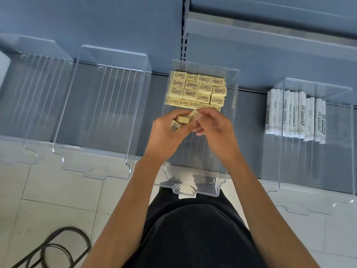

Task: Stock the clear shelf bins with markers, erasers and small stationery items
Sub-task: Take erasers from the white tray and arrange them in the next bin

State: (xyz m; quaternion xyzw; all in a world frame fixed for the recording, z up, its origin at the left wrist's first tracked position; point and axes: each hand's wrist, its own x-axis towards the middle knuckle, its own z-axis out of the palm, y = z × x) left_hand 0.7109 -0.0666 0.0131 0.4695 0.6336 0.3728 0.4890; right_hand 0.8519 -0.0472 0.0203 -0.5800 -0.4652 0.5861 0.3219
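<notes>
A clear bin [230, 117] sits in the middle of the grey shelf, its back half filled with several rows of yellow erasers [196, 89]. Over the bin's middle, my left hand [166, 132] grips a few loose yellow erasers [182, 119]. My right hand [214, 126] pinches one eraser [193, 114] between thumb and fingertips, right beside the left hand's erasers. To the right, another clear bin [338, 97] holds several white markers [295, 117] lying side by side.
Two clear bins [108, 60] [38, 47] with nothing in them stand on the left of the shelf. A black wire frame [58, 248] lies on the tiled floor at lower left. My dark trousers [193, 229] fill the bottom centre.
</notes>
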